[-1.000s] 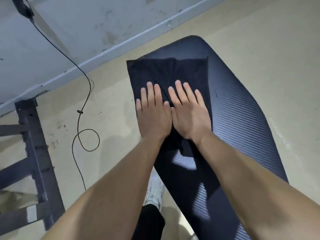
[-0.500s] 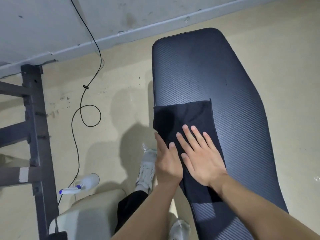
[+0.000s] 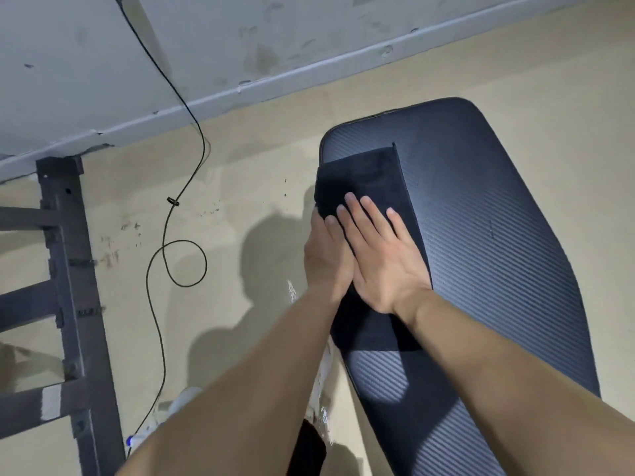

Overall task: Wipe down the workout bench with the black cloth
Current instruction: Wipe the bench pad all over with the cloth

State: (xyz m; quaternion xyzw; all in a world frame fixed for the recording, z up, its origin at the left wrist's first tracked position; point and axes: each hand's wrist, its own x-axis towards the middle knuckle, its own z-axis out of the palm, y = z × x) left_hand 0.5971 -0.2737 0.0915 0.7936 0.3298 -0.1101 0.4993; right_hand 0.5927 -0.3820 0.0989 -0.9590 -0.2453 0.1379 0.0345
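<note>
The workout bench (image 3: 498, 269) is a long dark pad with a ribbed surface, running from the bottom middle up to the right of centre. The black cloth (image 3: 364, 176) lies folded along its left side near the far end and drapes over the left edge. My left hand (image 3: 326, 259) is on the cloth at the bench's edge, fingers curled down over the side. Beside it and touching it, my right hand (image 3: 381, 259) lies flat on the cloth with its fingers spread.
A dark metal rack (image 3: 68, 269) stands on the left. A black cable (image 3: 161, 269) hangs from the wall and loops on the beige floor. A white spray bottle (image 3: 171, 403) lies by my left forearm, partly hidden. The wall's baseboard (image 3: 275, 84) runs behind the bench.
Both hands pulled the cloth back from the far end to the middle of the bench, then slid it forward again along the left edge. My left hand now curls over the side.
</note>
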